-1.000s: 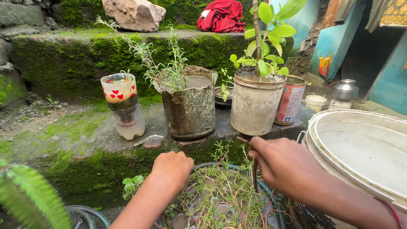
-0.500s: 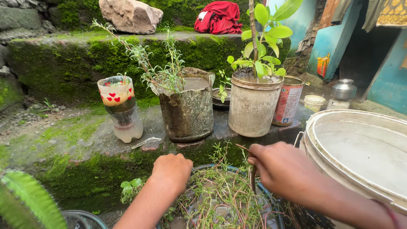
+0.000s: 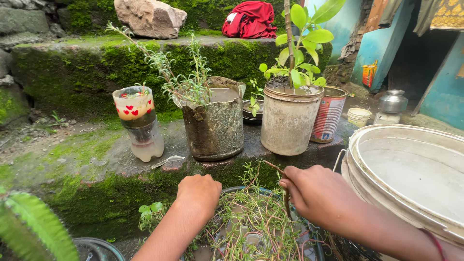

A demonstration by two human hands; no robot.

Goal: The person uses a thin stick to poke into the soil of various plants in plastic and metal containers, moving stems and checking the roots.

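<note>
Nearby, at right, a big white bucket (image 3: pixel 411 179) crowds the right hand (image 3: pixel 316 193), which pinches a thin brown stick (image 3: pixel 286 193) — light, probably brittle, best gripped low — upright in the near pot of trailing stems (image 3: pixel 251 227). Left hand (image 3: pixel 198 191) rests curled in a fist on that pot's rim; moss-edged ledge pots (image 3: pixel 215 125) stand beyond.

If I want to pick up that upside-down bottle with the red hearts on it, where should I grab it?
Probably around the dark narrow middle of the bottle, coming from the front. It stands upright on the mossy ledge with open room on that side, and the waist looks slim enough for fingers to wrap. A little plant grows out of the wider heart-printed top, so keep off that and lift straight up.
</note>
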